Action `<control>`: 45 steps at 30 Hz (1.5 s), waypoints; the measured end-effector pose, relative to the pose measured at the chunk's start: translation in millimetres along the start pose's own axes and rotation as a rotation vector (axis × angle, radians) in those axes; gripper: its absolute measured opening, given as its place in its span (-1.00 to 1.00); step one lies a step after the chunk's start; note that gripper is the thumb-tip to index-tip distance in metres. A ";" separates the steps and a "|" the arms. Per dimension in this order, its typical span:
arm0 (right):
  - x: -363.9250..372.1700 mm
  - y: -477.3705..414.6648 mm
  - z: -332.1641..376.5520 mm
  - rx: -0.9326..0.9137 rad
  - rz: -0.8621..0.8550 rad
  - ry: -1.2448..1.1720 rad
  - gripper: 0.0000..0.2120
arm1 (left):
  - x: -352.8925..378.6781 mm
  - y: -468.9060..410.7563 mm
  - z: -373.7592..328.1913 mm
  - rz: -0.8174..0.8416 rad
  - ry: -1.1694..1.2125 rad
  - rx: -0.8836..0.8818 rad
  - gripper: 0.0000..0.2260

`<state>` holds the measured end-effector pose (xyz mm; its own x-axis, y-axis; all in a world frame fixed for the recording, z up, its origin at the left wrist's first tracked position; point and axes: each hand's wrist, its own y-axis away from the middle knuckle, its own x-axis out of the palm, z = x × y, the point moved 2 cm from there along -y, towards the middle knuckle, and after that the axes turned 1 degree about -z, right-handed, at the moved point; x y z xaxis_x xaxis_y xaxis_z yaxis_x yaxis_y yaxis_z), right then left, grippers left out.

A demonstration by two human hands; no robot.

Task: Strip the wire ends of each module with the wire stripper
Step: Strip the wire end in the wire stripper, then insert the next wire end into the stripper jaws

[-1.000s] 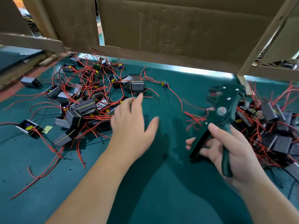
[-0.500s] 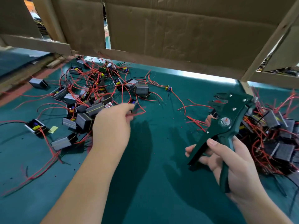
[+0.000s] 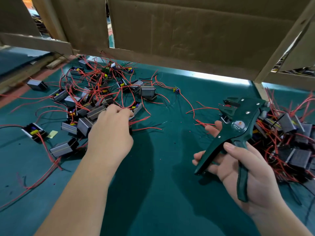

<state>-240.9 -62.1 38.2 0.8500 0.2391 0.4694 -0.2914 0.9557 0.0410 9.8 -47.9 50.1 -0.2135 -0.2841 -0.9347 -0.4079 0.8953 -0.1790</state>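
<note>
My left hand (image 3: 110, 137) reaches into the left pile of grey modules with red wires (image 3: 85, 114). Its fingers curl down over one module, which the hand mostly hides; red wire ends (image 3: 146, 128) stick out to the right from under it. My right hand (image 3: 247, 176) grips the dark green wire stripper (image 3: 238, 126) by its handles, which are spread apart. The jaws point up and left with nothing in them. A second heap of modules (image 3: 293, 142) lies just right of the stripper.
Everything lies on a green mat (image 3: 162, 184). A cardboard wall (image 3: 187, 31) hangs low across the back, with a wooden post (image 3: 260, 89) at the right. A lone module (image 3: 36, 84) and a yellow tag (image 3: 52, 134) lie at the left.
My left hand went from spread open above the mat to reaching left into the pile and curling over a module. The stripper rose slightly in my right hand.
</note>
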 end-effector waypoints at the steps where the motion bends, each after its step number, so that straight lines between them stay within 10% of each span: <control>1: 0.6 0.4 0.1 0.008 0.004 -0.005 -0.55 | 1.0 0.0 0.0 0.002 0.026 0.008 -0.46; 10: 4.6 1.5 1.4 0.044 0.002 -0.031 -0.54 | 0.2 -2.2 -16.1 -0.295 0.183 0.321 -0.80; 16: 4.9 1.1 3.2 0.052 0.025 -0.048 -0.48 | 30.8 2.4 -30.3 -0.107 -0.090 0.374 -0.78; 28: 10.9 4.5 3.6 0.090 0.088 -0.025 -0.46 | 25.9 -4.6 -39.0 -0.234 0.203 0.378 -0.88; 39: 10.5 4.9 2.3 0.116 0.104 -0.038 -0.43 | 32.0 -6.5 -26.8 0.008 0.046 0.476 -0.86; 45: 9.3 4.9 0.1 0.127 0.098 -0.027 -0.48 | 28.5 -6.1 -27.8 0.005 0.345 0.469 -0.97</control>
<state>-234.5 -55.2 42.9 0.8031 0.3243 0.4999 -0.4273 0.8981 0.1040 -18.4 -71.0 33.1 -0.5236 -0.3048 -0.7956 0.0138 0.9307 -0.3656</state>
